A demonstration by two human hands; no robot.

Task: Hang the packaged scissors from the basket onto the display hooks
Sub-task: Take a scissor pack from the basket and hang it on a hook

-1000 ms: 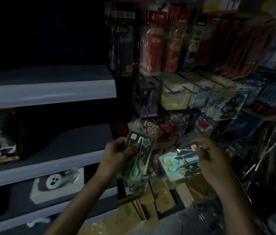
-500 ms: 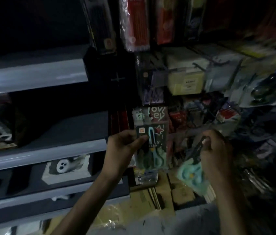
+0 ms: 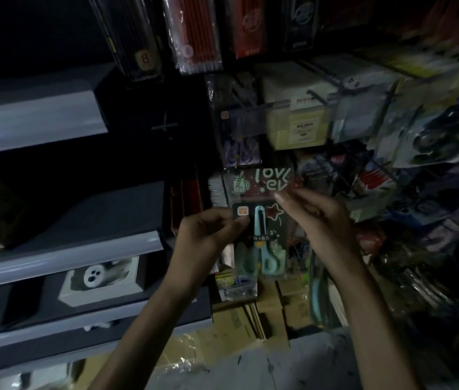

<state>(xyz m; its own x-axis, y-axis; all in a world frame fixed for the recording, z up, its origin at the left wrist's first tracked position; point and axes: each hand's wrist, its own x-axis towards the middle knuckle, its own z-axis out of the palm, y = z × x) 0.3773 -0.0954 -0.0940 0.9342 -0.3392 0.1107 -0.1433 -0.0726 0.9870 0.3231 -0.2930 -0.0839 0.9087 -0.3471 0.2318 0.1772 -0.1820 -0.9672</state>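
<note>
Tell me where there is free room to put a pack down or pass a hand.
Free: the dark middle shelf, between the grey shelf edge below and the upper grey shelf. Crowded: the hook wall on the right, where the left hand and right hand hold the dark card pack of mint-green scissors, amid hanging packets such as the red pencil pack.

Scissors pack right of shelves
</note>
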